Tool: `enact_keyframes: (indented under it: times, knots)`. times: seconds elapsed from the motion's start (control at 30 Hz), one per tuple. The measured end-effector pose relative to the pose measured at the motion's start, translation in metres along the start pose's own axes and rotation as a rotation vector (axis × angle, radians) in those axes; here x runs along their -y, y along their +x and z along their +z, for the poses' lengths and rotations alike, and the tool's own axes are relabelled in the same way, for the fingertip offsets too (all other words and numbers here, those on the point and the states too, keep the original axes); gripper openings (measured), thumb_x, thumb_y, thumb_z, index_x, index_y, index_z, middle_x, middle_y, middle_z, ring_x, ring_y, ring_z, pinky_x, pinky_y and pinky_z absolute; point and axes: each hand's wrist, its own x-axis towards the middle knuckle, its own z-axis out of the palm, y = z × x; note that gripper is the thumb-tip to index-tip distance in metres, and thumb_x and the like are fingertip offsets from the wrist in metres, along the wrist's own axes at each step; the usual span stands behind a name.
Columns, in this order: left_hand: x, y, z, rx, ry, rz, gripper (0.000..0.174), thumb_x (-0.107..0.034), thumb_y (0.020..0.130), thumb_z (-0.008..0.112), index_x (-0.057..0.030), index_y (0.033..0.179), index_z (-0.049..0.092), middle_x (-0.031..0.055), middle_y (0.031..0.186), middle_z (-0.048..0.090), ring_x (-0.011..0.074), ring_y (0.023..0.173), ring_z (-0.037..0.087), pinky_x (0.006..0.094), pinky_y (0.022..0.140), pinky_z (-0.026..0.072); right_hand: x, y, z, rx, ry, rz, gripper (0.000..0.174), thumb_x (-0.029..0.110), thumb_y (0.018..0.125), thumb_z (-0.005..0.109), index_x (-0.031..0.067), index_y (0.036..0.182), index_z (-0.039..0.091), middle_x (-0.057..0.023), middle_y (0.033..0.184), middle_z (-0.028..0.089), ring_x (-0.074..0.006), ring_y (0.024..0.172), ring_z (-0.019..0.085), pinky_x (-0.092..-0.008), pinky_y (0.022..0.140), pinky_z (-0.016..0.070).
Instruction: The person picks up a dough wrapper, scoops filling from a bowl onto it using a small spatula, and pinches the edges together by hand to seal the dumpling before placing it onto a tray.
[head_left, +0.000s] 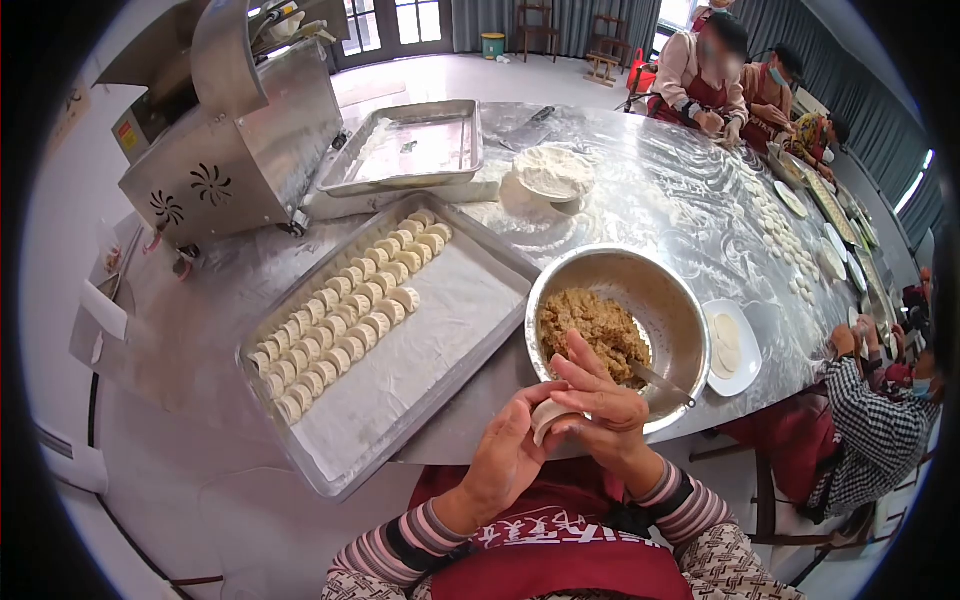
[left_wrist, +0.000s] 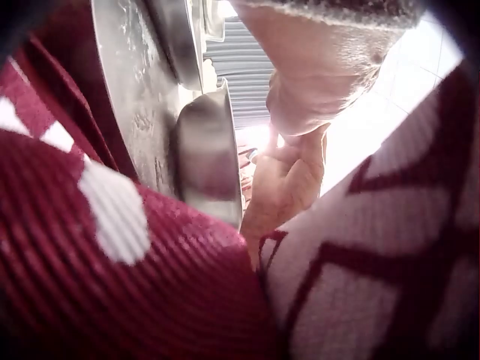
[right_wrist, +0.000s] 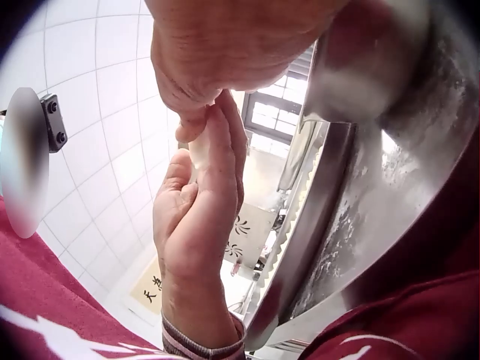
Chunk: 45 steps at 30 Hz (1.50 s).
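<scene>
A pale, folded dumpling (head_left: 550, 416) is between my two hands, just in front of the mixing bowl (head_left: 690, 320). My left hand (head_left: 500, 450) holds it from the left, thumb and fingers around its edge. From the other side my right hand (head_left: 608, 412) pinches it, some fingers raised above it. The right wrist view shows a sliver of the dumpling (right_wrist: 199, 154) between the hands; the left wrist view hides it. Brown minced filling (head_left: 595, 325) lies in the bowl beyond my fingers, with a metal spoon handle (head_left: 665, 382) leaning on the rim.
To the left, a large metal tray (head_left: 420, 350) carries rows of dumplings (head_left: 345, 310). Round wrappers (head_left: 726, 343) lie on a white plate (head_left: 745, 375) at right. Behind stand a flour bowl (head_left: 553, 175), another tray (head_left: 400, 150) and a steel machine (head_left: 240, 150). Other people work around the table.
</scene>
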Motion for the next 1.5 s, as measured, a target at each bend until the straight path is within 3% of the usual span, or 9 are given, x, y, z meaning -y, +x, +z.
enact_keyframes:
  times: [0.57,0.8,0.87,0.97,1.13,1.3,1.4,1.47,1.5]
  knots:
    - [0.001,0.001,0.012,-0.064,-0.077,0.078,0.047,-0.036,0.102,0.039,-0.0011,0.134,0.04,0.0103,0.128,0.052,0.0176,0.115,0.054,0.0338,0.104,0.0396,-0.009,-0.007,0.004,-0.152,-0.083,-0.055,0.024,-0.001,0.074,0.075,0.0029,0.097,0.073,-0.0155,0.125,0.061,-0.0363,0.133,0.04,-0.0438,0.11,0.0324]
    - [-0.004,0.001,0.001,-0.07,-0.086,0.124,0.058,-0.046,0.098,0.044,-0.0002,0.133,0.042,0.0092,0.126,0.054,0.0174,0.117,0.052,0.034,0.104,0.0378,-0.01,0.0,0.014,-0.085,-0.116,-0.07,0.024,0.0,0.073,0.076,0.0013,0.097,0.072,-0.0179,0.125,0.06,-0.0365,0.131,0.043,-0.042,0.107,0.038]
    - [-0.013,-0.002,-0.005,-0.003,-0.117,0.1,0.058,-0.047,0.098,0.044,-0.0009,0.133,0.042,0.0086,0.125,0.054,0.0171,0.115,0.053,0.0332,0.102,0.0391,0.002,0.011,0.019,-0.013,-0.345,-0.17,0.037,0.001,0.07,0.077,0.0002,0.105,0.068,-0.0182,0.126,0.059,-0.0353,0.126,0.05,-0.0414,0.101,0.0436]
    - [-0.022,-0.01,-0.014,-0.057,-0.087,0.116,0.057,-0.05,0.1,0.036,-0.0043,0.132,0.043,0.0062,0.125,0.054,0.0165,0.116,0.051,0.0343,0.101,0.039,0.016,0.028,0.029,0.396,-0.813,-0.297,0.05,0.01,0.071,0.068,0.0034,0.119,0.057,-0.0157,0.126,0.058,-0.0294,0.109,0.059,-0.0401,0.085,0.0462]
    - [-0.034,-0.022,-0.033,-0.151,-0.066,0.069,0.052,-0.048,0.102,0.029,-0.0069,0.129,0.045,0.0052,0.128,0.051,0.0154,0.12,0.048,0.0353,0.102,0.0384,0.023,0.051,0.055,0.702,-0.984,-0.382,0.046,0.01,0.07,0.061,0.0059,0.117,0.06,-0.0089,0.112,0.062,-0.0246,0.105,0.059,-0.038,0.088,0.0451]
    - [-0.046,-0.026,-0.048,-0.064,-0.188,0.076,0.052,-0.048,0.102,0.03,-0.0064,0.129,0.046,0.0058,0.127,0.052,0.0172,0.12,0.049,0.0373,0.103,0.0386,0.025,0.077,0.072,0.948,-0.911,-0.196,0.035,0.01,0.072,0.062,0.0075,0.107,0.062,-0.007,0.098,0.062,-0.0264,0.093,0.062,-0.0365,0.079,0.0491]
    - [-0.037,-0.025,-0.067,-0.085,-0.254,0.023,0.048,-0.044,0.101,0.037,-0.0057,0.126,0.049,0.0069,0.121,0.057,0.0183,0.115,0.054,0.0378,0.102,0.0407,0.001,0.097,0.071,0.835,-0.804,0.034,0.028,0.009,0.073,0.064,0.0086,0.101,0.063,-0.0078,0.093,0.061,-0.0286,0.082,0.064,-0.0369,0.07,0.052]
    - [-0.016,-0.025,-0.086,-0.083,-0.276,-0.032,0.043,-0.04,0.101,0.042,-0.0051,0.124,0.052,0.0075,0.119,0.059,0.0186,0.111,0.056,0.0379,0.1,0.0428,-0.033,0.115,0.067,0.677,-0.697,-0.185,0.02,0.008,0.074,0.069,0.0069,0.094,0.068,-0.0088,0.088,0.063,-0.0276,0.075,0.065,-0.034,0.065,0.0529]
    - [-0.005,-0.024,-0.092,-0.154,0.144,0.03,0.036,-0.031,0.099,0.048,-0.0035,0.122,0.053,0.0081,0.116,0.061,0.0206,0.107,0.059,0.0378,0.095,0.0466,-0.04,0.124,0.07,0.592,-0.655,-0.039,0.019,0.008,0.076,0.07,0.0049,0.094,0.069,-0.008,0.085,0.064,-0.0239,0.073,0.065,-0.0326,0.064,0.0524]
